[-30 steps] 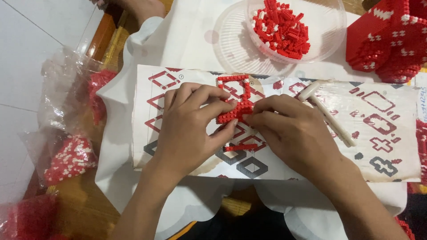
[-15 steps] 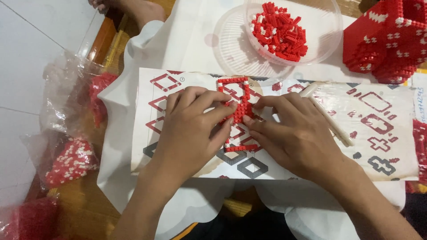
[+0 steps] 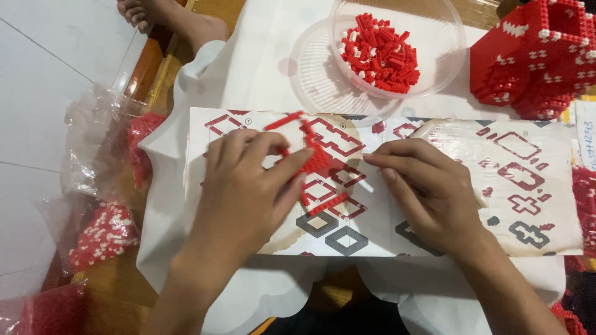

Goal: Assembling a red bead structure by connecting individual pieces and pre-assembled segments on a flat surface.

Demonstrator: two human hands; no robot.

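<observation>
While the left hand (image 3: 248, 186) pinches a flat red brick piece (image 3: 310, 162), the right hand (image 3: 428, 189) rests beside it on the paper.

Thumb and fingers of the left hand are closed on the red brick piece, which sits over the middle of the long instruction sheet (image 3: 496, 186) with red and grey diamond shapes. Curled with its fingers close together, the right hand lies on the sheet just to the right, a small gap away from the piece, and I cannot tell if it holds anything. Up above, a clear round bowl (image 3: 434, 31) holds a heap of loose red bricks (image 3: 379, 53). At the top right stands a big red and white brick model (image 3: 534, 56). Clear bags of bricks (image 3: 105, 232) lie far left.
</observation>
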